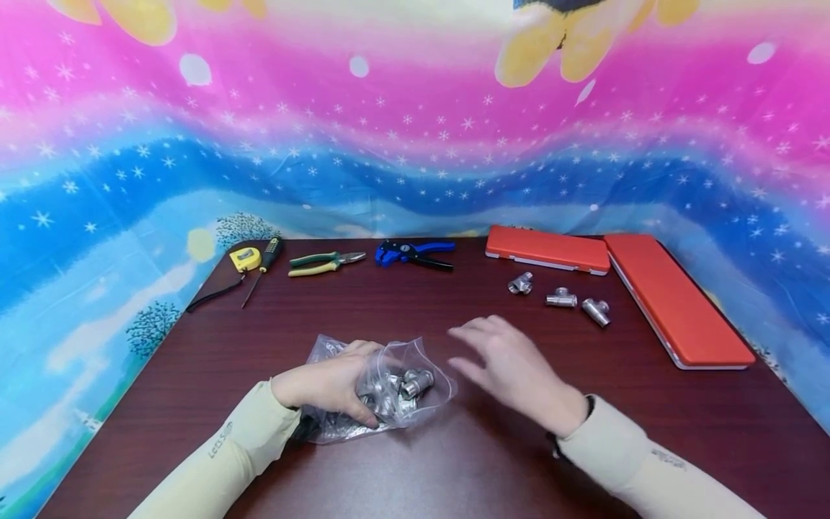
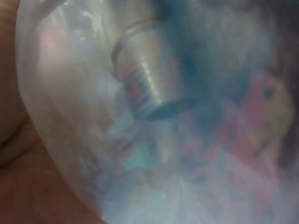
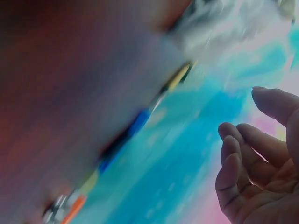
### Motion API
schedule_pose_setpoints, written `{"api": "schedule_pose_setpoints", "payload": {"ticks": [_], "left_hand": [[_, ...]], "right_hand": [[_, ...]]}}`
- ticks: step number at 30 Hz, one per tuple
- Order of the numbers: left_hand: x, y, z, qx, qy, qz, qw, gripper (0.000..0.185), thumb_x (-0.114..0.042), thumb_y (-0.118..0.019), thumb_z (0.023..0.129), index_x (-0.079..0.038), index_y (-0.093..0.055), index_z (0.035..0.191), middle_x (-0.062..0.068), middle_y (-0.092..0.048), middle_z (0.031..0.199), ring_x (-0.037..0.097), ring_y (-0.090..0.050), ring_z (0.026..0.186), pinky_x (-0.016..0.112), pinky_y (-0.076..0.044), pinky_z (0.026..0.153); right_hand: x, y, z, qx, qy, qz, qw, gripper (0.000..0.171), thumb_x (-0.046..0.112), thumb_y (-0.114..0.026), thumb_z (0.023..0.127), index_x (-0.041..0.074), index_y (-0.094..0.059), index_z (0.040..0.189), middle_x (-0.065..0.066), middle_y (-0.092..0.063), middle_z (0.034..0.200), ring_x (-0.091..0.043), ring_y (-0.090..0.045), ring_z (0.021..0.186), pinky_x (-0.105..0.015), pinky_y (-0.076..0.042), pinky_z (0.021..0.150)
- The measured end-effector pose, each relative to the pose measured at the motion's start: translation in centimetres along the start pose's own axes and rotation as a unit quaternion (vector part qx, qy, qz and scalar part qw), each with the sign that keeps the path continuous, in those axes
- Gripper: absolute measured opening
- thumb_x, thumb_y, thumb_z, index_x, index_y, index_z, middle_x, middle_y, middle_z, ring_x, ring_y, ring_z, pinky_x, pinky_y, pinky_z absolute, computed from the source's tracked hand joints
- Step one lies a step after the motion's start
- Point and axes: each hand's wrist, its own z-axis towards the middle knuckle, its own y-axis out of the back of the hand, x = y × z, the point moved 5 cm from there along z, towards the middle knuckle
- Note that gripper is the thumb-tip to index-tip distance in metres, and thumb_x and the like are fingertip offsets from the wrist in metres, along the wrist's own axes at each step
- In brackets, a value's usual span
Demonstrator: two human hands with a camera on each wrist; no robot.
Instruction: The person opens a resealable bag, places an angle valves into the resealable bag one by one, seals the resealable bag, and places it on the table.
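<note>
A clear plastic bag (image 1: 428, 411) with several shiny metal pipe fittings (image 1: 415, 383) in it lies near the front middle of the table. My left hand (image 1: 333, 386) grips the bag from its left side, thumb in front and fingers over the back. The bag's mouth faces right. In the left wrist view a threaded metal end (image 2: 152, 74) shows blurred through the plastic. Just right of the bag, my right hand (image 1: 512, 364) hovers with nothing in it, its fingers loosely extended. The right wrist view shows those fingers (image 3: 229, 177) apart from the thumb.
Three metal tee fittings (image 1: 561, 298) lie at the back right, by two red cases (image 1: 547, 249). Along the back edge are blue wire strippers (image 1: 415, 254), green-and-yellow pliers (image 1: 324, 263), a screwdriver (image 1: 269, 254) and a yellow tape measure (image 1: 246, 259). A printed cloth (image 1: 402, 144) hangs behind.
</note>
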Motion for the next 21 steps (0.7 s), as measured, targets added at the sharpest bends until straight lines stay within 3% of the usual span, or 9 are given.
{"api": "schedule_pose_setpoints", "payload": {"ticks": [6,9,11,13,16,19,21], "left_hand": [[0.1,-0.1,0.1,0.001,0.003,-0.002,1.0,0.086,-0.033,-0.091,0.065,-0.017,-0.053,0.141,0.01,-0.047,0.139,0.029,-0.037,0.129,0.05,-0.035,0.105],[0.2,-0.1,0.2,0.0,0.003,-0.002,1.0,0.086,-0.033,-0.091,0.065,-0.017,-0.053,0.141,0.009,-0.047,0.139,0.029,-0.037,0.129,0.05,-0.035,0.105],[0.2,-0.2,0.2,-0.001,0.003,-0.002,1.0,0.086,-0.033,-0.091,0.065,-0.017,-0.053,0.141,0.009,-0.047,0.139,0.029,-0.037,0.129,0.05,-0.035,0.105],[0.2,-0.2,0.1,-0.001,0.002,-0.002,1.0,0.085,-0.032,-0.091,0.065,-0.017,-0.053,0.141,0.009,-0.047,0.139,0.029,-0.037,0.129,0.05,-0.035,0.105],[0.2,-0.2,0.1,-0.003,-0.004,0.003,1.0,0.086,-0.032,-0.091,0.065,-0.018,-0.053,0.141,0.009,-0.047,0.139,0.029,-0.037,0.129,0.05,-0.035,0.105],[0.1,-0.2,0.1,-0.004,-0.011,0.008,0.9999,0.085,-0.032,-0.09,0.065,-0.017,-0.053,0.141,0.009,-0.047,0.138,0.028,-0.038,0.128,0.049,-0.036,0.105],[0.1,-0.2,0.1,-0.006,-0.014,0.009,0.9998,0.085,-0.032,-0.09,0.065,-0.017,-0.053,0.14,0.009,-0.047,0.138,0.028,-0.038,0.128,0.049,-0.035,0.105]], "right_hand": [[-8.7,3.3,-1.4,0.023,-0.11,-0.025,0.993,0.039,0.017,-0.077,0.086,0.001,-0.069,0.121,-0.017,-0.069,0.112,-0.036,-0.062,0.104,-0.052,-0.048,0.091],[-13.5,4.6,-2.5,0.069,-0.126,-0.036,0.989,0.04,0.006,-0.076,0.084,0.0,-0.068,0.123,-0.019,-0.066,0.116,-0.037,-0.061,0.104,-0.054,-0.048,0.089],[-16.5,5.1,-3.2,0.114,-0.128,-0.033,0.985,0.045,0.0,-0.075,0.083,0.001,-0.065,0.127,-0.02,-0.063,0.118,-0.035,-0.061,0.093,-0.052,-0.049,0.082],[-19.1,5.3,-4.0,0.156,-0.125,-0.028,0.979,0.053,-0.003,-0.074,0.082,0.001,-0.061,0.132,-0.021,-0.059,0.122,-0.033,-0.06,0.093,-0.048,-0.05,0.079],[-22.1,5.2,-5.1,0.21,-0.128,-0.022,0.969,0.065,-0.007,-0.075,0.078,0.001,-0.054,0.139,-0.024,-0.055,0.129,-0.036,-0.059,0.097,-0.046,-0.052,0.076],[-23.8,4.8,-5.9,0.248,-0.136,-0.021,0.959,0.073,-0.008,-0.078,0.075,0.001,-0.05,0.142,-0.028,-0.049,0.137,-0.044,-0.053,0.116,-0.049,-0.053,0.079],[-24.4,4.5,-6.1,0.263,-0.15,-0.015,0.953,0.074,-0.007,-0.078,0.075,0.0,-0.048,0.143,-0.028,-0.048,0.138,-0.04,-0.055,0.11,-0.044,-0.053,0.074]]}}
